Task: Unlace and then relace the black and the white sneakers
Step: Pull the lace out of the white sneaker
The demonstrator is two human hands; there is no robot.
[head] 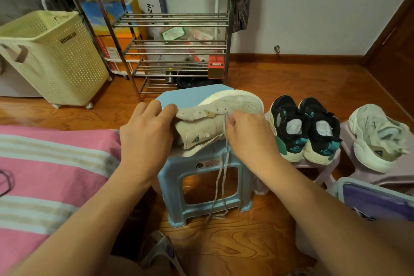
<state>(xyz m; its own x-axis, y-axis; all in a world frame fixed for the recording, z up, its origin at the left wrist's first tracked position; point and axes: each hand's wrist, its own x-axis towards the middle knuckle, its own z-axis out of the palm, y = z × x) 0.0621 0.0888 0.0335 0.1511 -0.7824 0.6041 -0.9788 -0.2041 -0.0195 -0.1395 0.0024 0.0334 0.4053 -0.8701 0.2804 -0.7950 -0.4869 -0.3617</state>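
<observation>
- On the blue plastic stool [202, 172] at centre, a white sneaker [220, 116] lies on its side, sole toward the rack, toe pointing right, tongue facing the person.
- Left hand [145, 132] grips the heel end of that sneaker, fingers curled over the collar and thumb pressed on the upper.
- Right hand [249, 134] pinches the lace [220, 186] at the eyelet row, fingers closed tight around it.
- Both lace ends hang loose down the front of the stool, and the tips reach its lower rail.
- Just right of the stool, a pair of black sneakers [305, 129] with teal heels stands side by side on a pale lilac stool [318, 167], toes away from the person; white paper stuffing shows in the openings.
- Further right, a second white sneaker [378, 136] rests on another lilac stool [380, 177], heel toward the person. Whether it is laced, cannot tell.
- A pink striped bedcover [49, 177] fills the left foreground.
- Behind: a metal shoe rack [170, 29] against the wall, and a cream perforated laundry basket [53, 56] to its left on the wooden floor [291, 80].
</observation>
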